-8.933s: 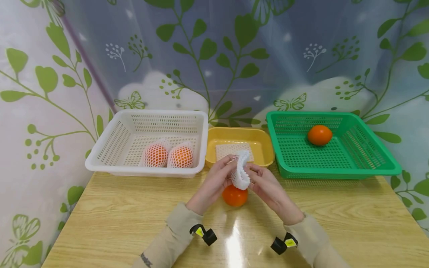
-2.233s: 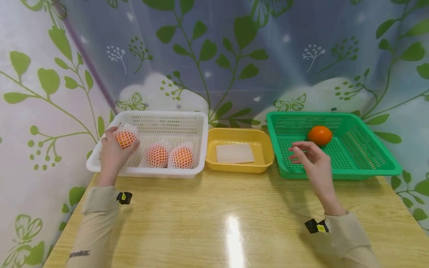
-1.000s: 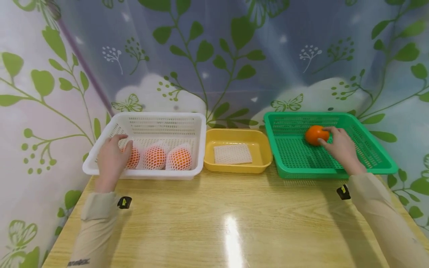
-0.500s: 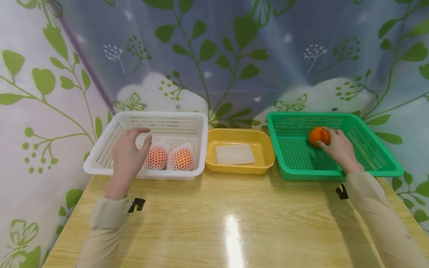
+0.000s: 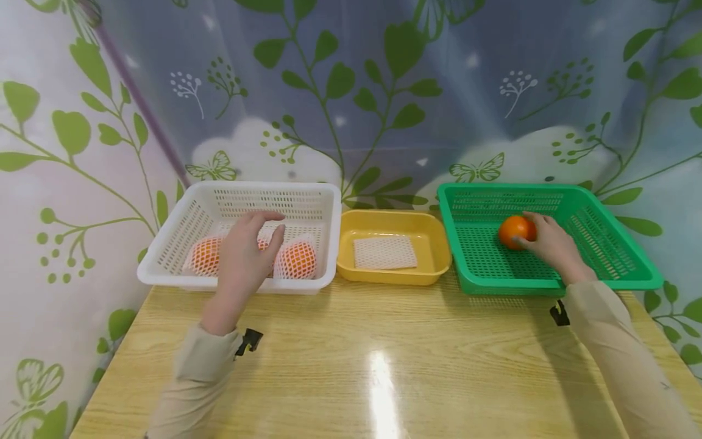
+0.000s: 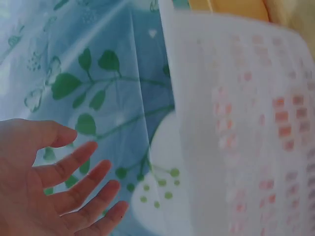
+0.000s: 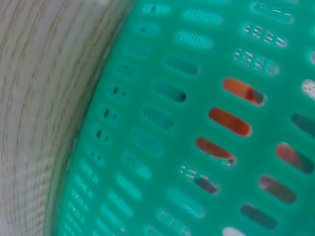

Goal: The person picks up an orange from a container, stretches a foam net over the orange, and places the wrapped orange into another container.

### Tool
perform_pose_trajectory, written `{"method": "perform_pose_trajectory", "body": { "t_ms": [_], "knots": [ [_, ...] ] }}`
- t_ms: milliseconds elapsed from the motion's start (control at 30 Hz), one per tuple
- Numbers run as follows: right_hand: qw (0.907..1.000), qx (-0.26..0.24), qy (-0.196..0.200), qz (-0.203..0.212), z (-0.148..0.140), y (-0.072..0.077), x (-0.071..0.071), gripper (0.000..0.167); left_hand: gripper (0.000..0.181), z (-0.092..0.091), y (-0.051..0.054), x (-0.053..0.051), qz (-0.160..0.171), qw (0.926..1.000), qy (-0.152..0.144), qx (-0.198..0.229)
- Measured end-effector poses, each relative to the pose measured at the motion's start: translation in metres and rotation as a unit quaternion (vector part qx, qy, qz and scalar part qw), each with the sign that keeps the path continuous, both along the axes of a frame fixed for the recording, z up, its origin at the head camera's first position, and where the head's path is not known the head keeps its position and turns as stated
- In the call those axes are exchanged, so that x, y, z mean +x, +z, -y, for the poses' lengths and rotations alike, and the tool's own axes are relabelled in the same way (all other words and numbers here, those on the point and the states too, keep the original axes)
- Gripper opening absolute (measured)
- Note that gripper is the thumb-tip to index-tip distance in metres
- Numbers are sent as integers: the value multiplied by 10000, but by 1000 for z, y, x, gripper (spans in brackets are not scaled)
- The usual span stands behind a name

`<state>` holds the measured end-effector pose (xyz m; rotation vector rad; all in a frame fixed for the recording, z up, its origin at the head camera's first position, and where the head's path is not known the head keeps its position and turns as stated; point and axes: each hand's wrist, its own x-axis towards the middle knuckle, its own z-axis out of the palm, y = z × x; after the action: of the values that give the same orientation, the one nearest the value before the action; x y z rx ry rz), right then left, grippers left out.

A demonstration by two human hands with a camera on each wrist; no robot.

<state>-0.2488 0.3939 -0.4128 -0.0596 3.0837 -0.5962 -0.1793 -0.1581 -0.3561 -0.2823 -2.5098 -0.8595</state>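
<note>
My left hand (image 5: 244,253) hovers over the white basket (image 5: 181,281) in the head view, thumb and fingers apart, with nothing between them. The left wrist view shows the same hand (image 6: 64,182) with its fingers spread. Three orange fruits in white foam nets sit below it: a left one (image 5: 205,256), a right one (image 5: 298,259) and a middle one mostly hidden behind the hand. My right hand (image 5: 556,247) pinches a smooth, round orange fruit (image 5: 512,232) inside the green basket (image 5: 554,284). Through the slots in the right wrist view, parts of that fruit (image 7: 230,122) show.
Between the baskets stands a yellow tray (image 5: 395,278) holding a flat white foam net (image 5: 385,252). Everything rests on a wood-grain table (image 5: 351,341). A leaf-patterned curtain (image 5: 384,146) hangs right behind the containers.
A third netted fruit has been put in the white basket and let go. My left hand has moved right from it. My right hand has reached the bare fruit and shifted it slightly nearer.
</note>
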Motion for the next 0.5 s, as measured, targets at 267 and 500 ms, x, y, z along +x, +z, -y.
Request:
{"method": "perform_pose_trajectory", "body": {
  "t_ms": [267,500],
  "knots": [
    [9991,-182,267,259,1,-2,-2,76,21,-35,-10,6,-94,9980,-629,67],
    [9982,-154,157,557,-1,2,3,86,18,-68,-14,9,-403,9913,-1238,192]
  ]
}}
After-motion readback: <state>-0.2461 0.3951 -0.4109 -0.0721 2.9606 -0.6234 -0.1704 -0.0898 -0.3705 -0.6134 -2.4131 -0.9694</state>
